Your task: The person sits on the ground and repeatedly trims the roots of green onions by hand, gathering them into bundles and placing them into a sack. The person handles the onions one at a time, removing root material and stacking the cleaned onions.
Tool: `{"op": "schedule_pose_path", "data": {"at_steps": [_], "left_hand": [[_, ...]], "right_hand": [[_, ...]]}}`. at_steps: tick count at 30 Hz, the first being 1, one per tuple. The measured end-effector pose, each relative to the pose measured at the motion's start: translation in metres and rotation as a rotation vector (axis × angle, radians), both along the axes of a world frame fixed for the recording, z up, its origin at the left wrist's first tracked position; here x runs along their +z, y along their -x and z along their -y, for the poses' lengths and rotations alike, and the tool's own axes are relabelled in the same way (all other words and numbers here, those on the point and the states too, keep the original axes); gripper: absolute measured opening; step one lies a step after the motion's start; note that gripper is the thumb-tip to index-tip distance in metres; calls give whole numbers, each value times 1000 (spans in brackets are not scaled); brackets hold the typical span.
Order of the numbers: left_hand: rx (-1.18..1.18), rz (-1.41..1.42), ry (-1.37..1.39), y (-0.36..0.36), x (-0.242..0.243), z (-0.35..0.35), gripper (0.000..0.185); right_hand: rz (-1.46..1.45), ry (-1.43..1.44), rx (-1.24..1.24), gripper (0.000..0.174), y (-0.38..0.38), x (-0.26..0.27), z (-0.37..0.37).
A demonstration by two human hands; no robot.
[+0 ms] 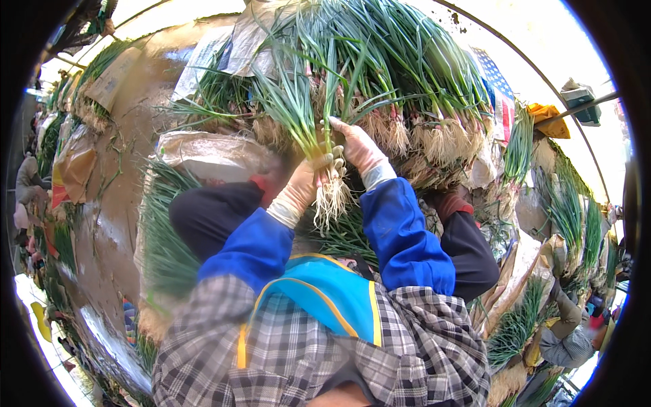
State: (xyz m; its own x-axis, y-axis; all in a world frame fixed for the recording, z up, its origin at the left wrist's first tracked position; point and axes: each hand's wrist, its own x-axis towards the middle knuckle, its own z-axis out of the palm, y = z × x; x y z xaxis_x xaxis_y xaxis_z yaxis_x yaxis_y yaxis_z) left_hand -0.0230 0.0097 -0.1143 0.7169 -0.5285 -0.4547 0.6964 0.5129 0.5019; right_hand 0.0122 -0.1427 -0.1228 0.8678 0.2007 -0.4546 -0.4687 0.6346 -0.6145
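Observation:
In my gloved left hand [301, 185] is a small bunch of green garlic plants [305, 133], leaves pointing away from me. Their pinkish stem bases and pale, stringy roots [331, 201] hang out below the fingers. My gloved right hand [360, 147] is just to the right of the bunch. Its thumb and fingers grip a single green garlic stalk [328, 104]; the palm side is hidden. Beyond both hands lies a large heap of green garlic [386, 56], with its roots turned towards me.
A pale woven sack [218, 147] lies ahead of my left knee. More green garlic [168, 229] is piled at my left and between my legs. Bare ground [109, 239] runs along the left side. Another person [567, 341] sits at lower right among further piles.

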Motion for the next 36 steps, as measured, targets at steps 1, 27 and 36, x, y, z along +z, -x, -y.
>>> {"op": "schedule_pose_path", "data": {"at_steps": [1,27,36], "left_hand": [[-11,-15,27,-1,-4,-1,21],[-78,76,-444,25,39,-16,20],[-85,-40,129,20,135,-117,16]], "right_hand": [[-98,46,-111,22,-1,-6,-10],[732,1478,-403,25,16,50,-66],[235,46,-251,20,94,46,14]]}}
